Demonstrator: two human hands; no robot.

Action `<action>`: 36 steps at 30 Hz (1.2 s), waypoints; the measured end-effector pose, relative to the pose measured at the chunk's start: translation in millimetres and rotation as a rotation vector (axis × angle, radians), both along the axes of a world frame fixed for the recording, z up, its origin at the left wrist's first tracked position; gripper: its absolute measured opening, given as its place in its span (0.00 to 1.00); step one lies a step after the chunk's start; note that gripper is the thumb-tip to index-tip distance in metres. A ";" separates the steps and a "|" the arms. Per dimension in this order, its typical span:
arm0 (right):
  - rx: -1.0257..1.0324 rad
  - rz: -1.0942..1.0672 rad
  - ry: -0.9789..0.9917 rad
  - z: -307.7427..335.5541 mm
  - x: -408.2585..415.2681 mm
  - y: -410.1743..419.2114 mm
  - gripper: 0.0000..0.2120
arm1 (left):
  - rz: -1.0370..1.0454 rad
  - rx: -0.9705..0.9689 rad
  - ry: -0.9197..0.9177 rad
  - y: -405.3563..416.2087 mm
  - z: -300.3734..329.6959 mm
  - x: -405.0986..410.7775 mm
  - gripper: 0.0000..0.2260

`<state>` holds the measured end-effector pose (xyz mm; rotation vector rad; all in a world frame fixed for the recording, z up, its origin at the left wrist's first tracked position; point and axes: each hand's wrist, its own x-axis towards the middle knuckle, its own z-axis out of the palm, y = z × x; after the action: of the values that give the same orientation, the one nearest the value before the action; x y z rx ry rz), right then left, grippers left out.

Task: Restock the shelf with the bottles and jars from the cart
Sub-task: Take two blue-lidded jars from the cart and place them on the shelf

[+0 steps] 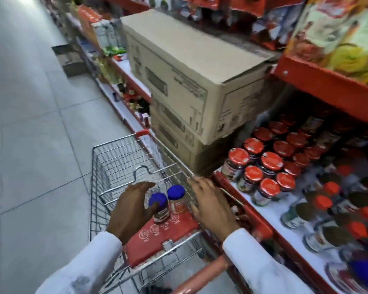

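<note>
Two blue-lidded jars stand on the red child-seat flap (179, 228) of the wire cart (115, 162). My left hand (132, 209) wraps around the nearer dark jar (159, 209), thumb on its lid. The second jar (176, 198), with an orange label, stands just right of it, untouched. My right hand (210, 204) hovers with fingers spread over the cart's right rim, beside the shelf edge, holding nothing. The shelf (270, 211) to the right carries several red-lidded jars (270, 162).
Stacked cardboard boxes (187, 81) sit on the shelf just beyond the cart. An upper red shelf (327, 85) overhangs the jars, with bagged goods on it. Grey tiled aisle floor (30, 124) lies to the left. The cart handle (200, 276) is below my arms.
</note>
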<state>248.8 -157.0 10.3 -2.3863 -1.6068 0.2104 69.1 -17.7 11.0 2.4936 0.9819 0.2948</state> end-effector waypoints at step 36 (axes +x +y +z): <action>0.108 -0.301 0.181 100.9 4.6 -42.7 0.26 | -0.323 0.066 -0.004 -16.8 88.4 28.9 0.25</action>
<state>253.4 -199.7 111.1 -2.4095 -1.1348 0.2645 98.0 -34.4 99.4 2.6580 0.5610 0.2322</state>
